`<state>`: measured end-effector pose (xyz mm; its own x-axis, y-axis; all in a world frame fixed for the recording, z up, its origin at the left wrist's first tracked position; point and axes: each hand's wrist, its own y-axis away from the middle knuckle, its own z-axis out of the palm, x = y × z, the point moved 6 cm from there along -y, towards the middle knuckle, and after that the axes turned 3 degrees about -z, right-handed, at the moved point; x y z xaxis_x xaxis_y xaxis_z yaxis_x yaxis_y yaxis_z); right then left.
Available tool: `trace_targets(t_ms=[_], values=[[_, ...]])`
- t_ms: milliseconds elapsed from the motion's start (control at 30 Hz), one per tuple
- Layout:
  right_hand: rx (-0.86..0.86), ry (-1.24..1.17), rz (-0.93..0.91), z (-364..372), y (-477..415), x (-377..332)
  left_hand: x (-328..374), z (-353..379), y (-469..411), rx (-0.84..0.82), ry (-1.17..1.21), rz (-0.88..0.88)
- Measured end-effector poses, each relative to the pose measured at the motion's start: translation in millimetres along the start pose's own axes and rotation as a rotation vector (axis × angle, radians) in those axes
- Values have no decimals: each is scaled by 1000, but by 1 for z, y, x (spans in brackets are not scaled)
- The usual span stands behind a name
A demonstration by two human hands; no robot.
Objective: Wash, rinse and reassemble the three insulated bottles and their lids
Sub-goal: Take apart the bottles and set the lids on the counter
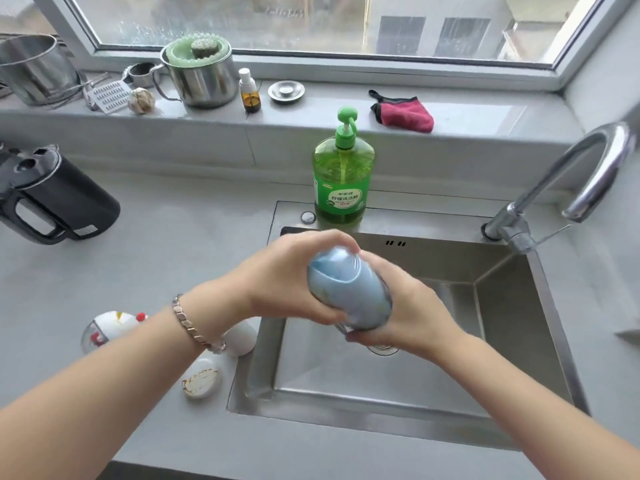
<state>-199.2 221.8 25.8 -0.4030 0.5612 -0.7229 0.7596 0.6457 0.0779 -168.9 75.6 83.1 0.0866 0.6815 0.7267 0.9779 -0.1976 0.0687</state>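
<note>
Soap bottle [343,174] on sink [512,306] back rim, tap [568,188] at its back right corner, kettle [52,199] at worktop [166,258] left edge, bottle [349,292] over sink

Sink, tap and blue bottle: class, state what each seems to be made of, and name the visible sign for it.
Sink: probably stainless steel with a brushed finish, given its grey, soft sheen and creased corners.
Tap: polished metal, perhaps chromed, given its mirror-like highlights.
Blue bottle: smooth pale-blue coat with a mild gloss. It could be painted metal or plastic, but it is too blurred to tell.

Both hands [287,275] [412,306] grip blue bottle [346,289] over sink [540,327].
</note>
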Motion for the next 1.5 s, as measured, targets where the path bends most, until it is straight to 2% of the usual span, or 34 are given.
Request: trace_targets(t_ms=[100, 200, 267, 333, 400, 433, 467, 500, 567, 600, 667, 767, 800, 834, 900, 934, 967, 1000, 1034, 1100, 1167, 1267, 1334, 1500], values=[[-70, 42, 68, 3, 26, 17, 7, 34, 4, -9, 36, 75], [-2, 82, 113, 7, 44, 30, 3, 56, 9, 59, 91, 9], [90, 123, 134, 8, 50, 35, -3, 69, 9, 135, 196, -195], [149, 205, 120, 10, 53, 42, -12, 79, 12, 167, 225, -486], [142, 264, 86, 14, 58, 47, -20, 87, 20, -27, 62, -638], [113, 257, 83, 15, 60, 49, -23, 90, 23, -134, -30, -623], [76, 238, 81, 16, 62, 51, -20, 91, 25, -213, -92, -519], [42, 223, 74, 17, 65, 52, -11, 89, 26, -268, -138, -338], [-2, 210, 44, 16, 67, 53, 7, 88, 30, -268, -226, 78], [-15, 212, 25, 16, 67, 53, 6, 89, 32, -214, -232, 165], [-3, 240, -23, 17, 68, 52, 1, 87, 32, -133, -161, 108], [64, 237, -20, 18, 71, 53, -6, 83, 30, -18, -1, -230], [86, 234, -9, 18, 72, 54, -12, 83, 31, -26, -31, -289], [103, 231, -11, 18, 73, 54, -12, 87, 33, -80, -99, -276], [100, 219, -26, 18, 74, 54, -8, 97, 35, -204, -186, -168], [76, 208, -21, 18, 74, 54, 1, 99, 37, -219, -226, -16], [40, 192, -11, 18, 74, 54, 8, 101, 40, -179, -296, 197], [0, 179, -10, 18, 75, 54, 9, 102, 43, -109, -350, 332], [-29, 177, -20, 19, 74, 53, 6, 102, 45, -52, -358, 368], [-35, 217, -42, 18, 73, 52, 2, 100, 42, -5, -231, 262], [25, 274, -52, 16, 73, 54, -7, 97, 39, 36, -35, 25], [121, 404, -39, 6, 74, 67, -36, 84, 45, 189, 205, -368], [60, 516, 42, -1, 71, 80, -53, 77, 55, 211, 164, -505], [-275, 885, 210, -6, 53, 100, -75, 89, 82, 67, -75, -674]])
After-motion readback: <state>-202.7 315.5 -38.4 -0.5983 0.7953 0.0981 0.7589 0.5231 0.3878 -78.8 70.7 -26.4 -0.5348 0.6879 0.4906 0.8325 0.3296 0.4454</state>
